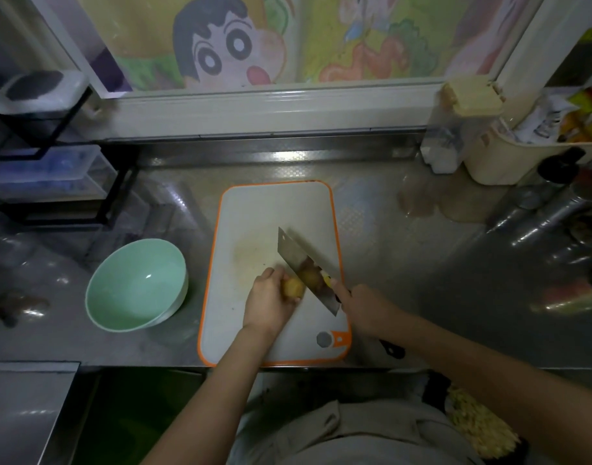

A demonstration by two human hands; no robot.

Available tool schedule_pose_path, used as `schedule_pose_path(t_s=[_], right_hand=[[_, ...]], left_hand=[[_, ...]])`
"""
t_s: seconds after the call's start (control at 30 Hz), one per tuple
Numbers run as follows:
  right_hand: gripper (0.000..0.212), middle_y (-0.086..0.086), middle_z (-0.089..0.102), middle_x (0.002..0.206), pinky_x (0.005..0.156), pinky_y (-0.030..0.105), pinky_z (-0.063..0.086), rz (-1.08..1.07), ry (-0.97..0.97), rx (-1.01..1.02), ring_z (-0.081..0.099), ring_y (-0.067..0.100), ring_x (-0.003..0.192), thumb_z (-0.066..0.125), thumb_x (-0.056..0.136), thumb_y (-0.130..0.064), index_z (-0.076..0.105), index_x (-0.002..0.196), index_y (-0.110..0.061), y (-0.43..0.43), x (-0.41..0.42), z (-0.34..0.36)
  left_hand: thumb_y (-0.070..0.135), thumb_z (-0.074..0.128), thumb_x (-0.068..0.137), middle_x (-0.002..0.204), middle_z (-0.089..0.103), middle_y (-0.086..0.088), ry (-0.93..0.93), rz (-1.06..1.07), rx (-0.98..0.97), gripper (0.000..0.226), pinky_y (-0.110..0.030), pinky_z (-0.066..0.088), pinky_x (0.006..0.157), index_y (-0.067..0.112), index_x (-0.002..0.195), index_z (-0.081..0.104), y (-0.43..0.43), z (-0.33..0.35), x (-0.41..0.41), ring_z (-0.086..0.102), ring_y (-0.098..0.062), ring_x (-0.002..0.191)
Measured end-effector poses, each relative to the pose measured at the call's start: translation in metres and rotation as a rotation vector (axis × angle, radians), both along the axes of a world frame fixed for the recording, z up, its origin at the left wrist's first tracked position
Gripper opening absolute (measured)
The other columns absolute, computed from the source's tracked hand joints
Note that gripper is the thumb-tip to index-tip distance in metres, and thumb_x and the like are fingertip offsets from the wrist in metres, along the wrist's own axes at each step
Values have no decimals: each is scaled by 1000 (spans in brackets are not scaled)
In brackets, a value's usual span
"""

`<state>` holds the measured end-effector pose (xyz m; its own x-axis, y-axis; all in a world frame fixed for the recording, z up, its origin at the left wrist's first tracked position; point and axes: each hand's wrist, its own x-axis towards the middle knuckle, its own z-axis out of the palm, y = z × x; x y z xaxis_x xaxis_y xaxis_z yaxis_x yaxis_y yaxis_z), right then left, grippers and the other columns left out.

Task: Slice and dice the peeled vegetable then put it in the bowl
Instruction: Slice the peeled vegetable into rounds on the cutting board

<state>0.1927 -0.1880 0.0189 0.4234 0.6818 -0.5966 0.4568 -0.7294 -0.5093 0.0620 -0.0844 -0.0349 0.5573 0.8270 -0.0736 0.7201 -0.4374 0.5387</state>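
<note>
Steel counter [405, 263], embossed and glossy, fills the head view, backed by a window sill and a pane covered with a cartoon picture [227, 45]. A white board [254, 223] with an orange rim lies in the middle of the counter. To its left, apart from it, a pale green bowl [136, 285] stands upright with nothing seen inside. A black rack [53, 156] with clear boxes is seen at far left; a cream tub [516, 162] stuffed with packets and a clear lidded jar [455, 129] are at the right rear. The potato [293, 288] is held on the board under the curled left hand [269, 303]. The cleaver [304, 266] is gripped by the closed right hand [365, 308], its blade set against the potato's right side.
</note>
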Motion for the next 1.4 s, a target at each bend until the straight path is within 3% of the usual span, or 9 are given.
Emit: schedule_pose_path(t_s=[0.53,0.6,0.7,0.87,1.0,1.1,1.2,1.3,1.4], right_hand=[[49,22,49,128,80,34,42,119,-79,45,55,30,108,25,102,-9,12,149,-7,14,-12,5],[43,22,53,118,71,29,40,196,-105,-51,56,24,93,26,103,-15,23,144,-4,4,-9,2],[48,5,49,73,51,18,33,40,58,-37,44,10,61,24,101,-44,49,96,-3,-10,-6,-1],[42,16,55,106,64,27,37,56,4,-30,48,16,79,25,104,-22,29,141,-4,-7,-6,-3],[50,4,45,63,48,17,31,15,106,56,40,11,53,25,102,-41,53,79,-7,-8,0,-16],[37,15,58,92,62,21,43,30,17,59,57,20,76,25,104,-19,40,134,-4,2,-4,-29],[44,20,55,111,69,31,37,-34,90,42,57,26,89,26,103,-14,23,146,-7,7,-3,-33],[50,6,49,70,59,24,37,-69,176,81,46,14,61,26,101,-43,56,89,-4,10,-8,-33],[53,2,45,60,58,26,35,-47,-15,117,46,18,59,31,100,-45,38,56,-16,14,-19,-49]], left_hand=[[14,77,67,98,58,-4,-45,-22,-36,32,-14,31,66,11,94,61,6,1,-3,54,-20,88],[16,77,68,97,56,-2,-41,-13,-40,31,-12,29,65,12,95,61,6,2,-3,49,-14,84],[16,78,67,97,57,-2,-33,-30,-51,32,-14,31,66,12,94,61,8,2,-2,50,-15,85],[16,78,67,100,57,-5,-34,-42,-41,35,-12,29,65,12,96,60,9,-2,-1,49,-15,84],[16,78,67,101,58,-6,-20,-48,-29,35,-17,33,68,11,97,60,10,-3,1,54,-22,90],[15,78,65,100,58,-6,-10,-60,-19,36,-17,33,68,10,95,60,11,-4,0,55,-23,89],[14,78,64,99,59,-8,-2,-66,-11,36,-15,32,67,9,96,61,11,-4,0,56,-25,90],[14,78,65,101,59,-7,9,-78,-17,38,-15,32,68,9,97,60,12,-3,0,55,-24,91],[13,80,62,99,58,-6,-4,-91,-32,39,-14,32,68,8,95,60,12,-4,-1,55,-23,88]])
